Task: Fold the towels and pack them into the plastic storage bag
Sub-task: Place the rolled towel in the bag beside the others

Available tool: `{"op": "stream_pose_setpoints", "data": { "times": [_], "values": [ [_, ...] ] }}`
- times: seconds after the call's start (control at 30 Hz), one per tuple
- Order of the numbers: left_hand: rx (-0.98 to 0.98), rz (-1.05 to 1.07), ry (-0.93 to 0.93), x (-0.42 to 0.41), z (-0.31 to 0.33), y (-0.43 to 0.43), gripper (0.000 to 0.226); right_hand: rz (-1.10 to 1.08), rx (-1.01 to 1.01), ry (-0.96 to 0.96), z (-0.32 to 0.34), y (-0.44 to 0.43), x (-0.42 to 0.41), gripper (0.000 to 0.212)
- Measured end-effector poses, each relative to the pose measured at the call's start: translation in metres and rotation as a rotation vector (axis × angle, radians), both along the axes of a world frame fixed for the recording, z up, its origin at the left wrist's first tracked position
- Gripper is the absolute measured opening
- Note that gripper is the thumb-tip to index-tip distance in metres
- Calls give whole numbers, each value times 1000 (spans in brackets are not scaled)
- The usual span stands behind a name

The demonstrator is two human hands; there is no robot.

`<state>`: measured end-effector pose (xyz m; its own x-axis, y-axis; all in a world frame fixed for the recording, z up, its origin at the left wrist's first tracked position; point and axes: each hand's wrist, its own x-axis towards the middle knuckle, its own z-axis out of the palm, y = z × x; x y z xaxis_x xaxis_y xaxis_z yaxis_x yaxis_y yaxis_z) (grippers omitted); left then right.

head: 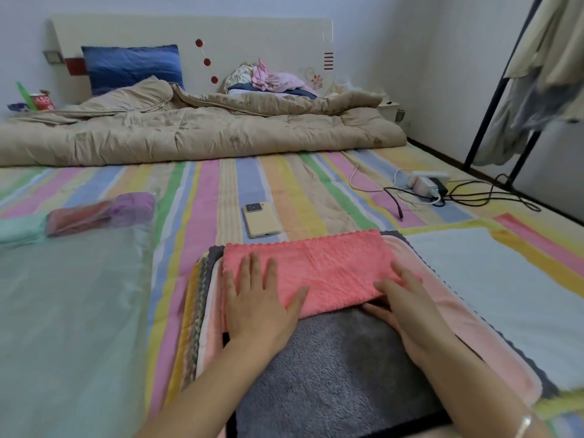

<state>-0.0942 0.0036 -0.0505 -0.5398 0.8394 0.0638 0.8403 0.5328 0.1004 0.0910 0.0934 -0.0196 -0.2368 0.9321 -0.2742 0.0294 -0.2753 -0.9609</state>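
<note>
Here, left grip (256,298) lies spread on pink towel (331,263); right grip (403,300) pinches its edge.

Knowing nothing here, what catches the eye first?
A coral-pink towel lies folded atop a towel stack at near centre, the left hand flat on it, the right hand at its near edge. To the left lies a clear plastic bag with folded towels inside; a yellow phone sits beyond the stack.
</note>
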Motion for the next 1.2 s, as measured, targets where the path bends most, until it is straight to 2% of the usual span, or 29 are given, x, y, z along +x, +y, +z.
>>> {"op": "stream_pose_setpoints", "data": {
  "times": [0.03,0.1,0.17,0.2,0.23,0.3,0.37,0.43,0.53,0.63,0.7,0.77,0.83,0.9,1.07,1.2],
  "values": [
    [-23,27,11,-2,2,-4,97,-7,113,-143,-2,1,-5,58],
    [-42,-18,59,-7,8,-10,84,6,486,-507,1,-3,-18,51],
    [84,-158,-2,-12,17,-12,60,30,876,-732,6,-10,-34,48],
    [250,-209,-153,-14,22,-11,49,77,1011,-788,10,-16,-43,52],
    [441,-193,-390,-16,30,-11,40,135,1117,-816,13,-24,-54,56],
    [686,48,-979,-26,45,-8,32,294,1259,-828,14,-38,-73,59],
    [705,322,-1434,-42,53,-9,35,492,1321,-824,11,-52,-86,58],
    [554,437,-1585,-62,56,-12,45,667,1308,-768,5,-59,-90,53],
    [409,361,-1545,-76,53,-14,44,755,1086,-551,9,-61,-82,43],
    [441,288,-1324,-73,52,-6,36,526,963,-377,13,-51,-74,40],
    [471,249,-1190,-73,48,2,31,398,928,-389,12,-41,-70,39],
    [491,234,-1011,-76,44,5,37,317,892,-402,10,-32,-68,41],
    [511,220,-930,-81,37,5,47,240,883,-398,9,-25,-67,42],
    [540,192,-877,-80,38,-1,44,208,861,-395,8,-20,-67,41],
    [599,208,-743,-83,31,-21,29,331,798,-438,7,-11,-81,33],
    [597,210,-841,-90,22,-24,29,520,720,-734,2,-11,-95,41]
  ]
}}
